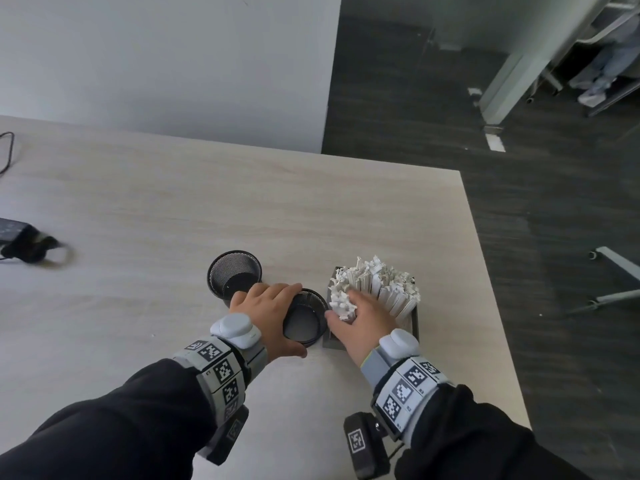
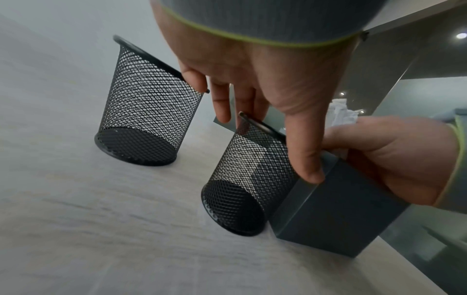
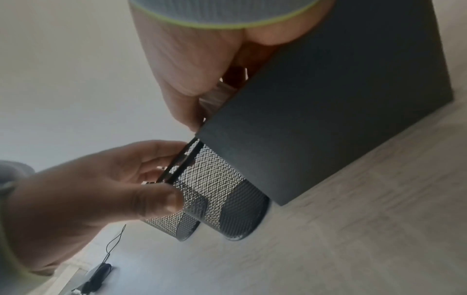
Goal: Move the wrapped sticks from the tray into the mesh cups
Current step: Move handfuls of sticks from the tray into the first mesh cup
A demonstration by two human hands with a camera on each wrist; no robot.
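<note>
Two black mesh cups stand on the pale table. The far cup (image 1: 233, 275) (image 2: 146, 119) is empty and untouched. My left hand (image 1: 277, 313) (image 2: 252, 83) grips the near cup (image 1: 304, 318) (image 2: 252, 179) (image 3: 222, 191) by its rim, fingers on the far side and thumb on the near side. This cup stands against the dark grey tray (image 1: 414, 323) (image 2: 336, 215) (image 3: 328, 119), which is packed with upright white wrapped sticks (image 1: 381, 289). My right hand (image 1: 360, 317) (image 2: 391, 155) reaches into the tray's left end and grips a bunch of sticks (image 1: 341, 303). Its fingertips are hidden among them.
A black power adapter (image 1: 24, 242) with its cable lies at the table's far left. The table's right edge (image 1: 485, 271) runs close to the tray, with dark floor and chair bases beyond. A grey wall stands behind the table.
</note>
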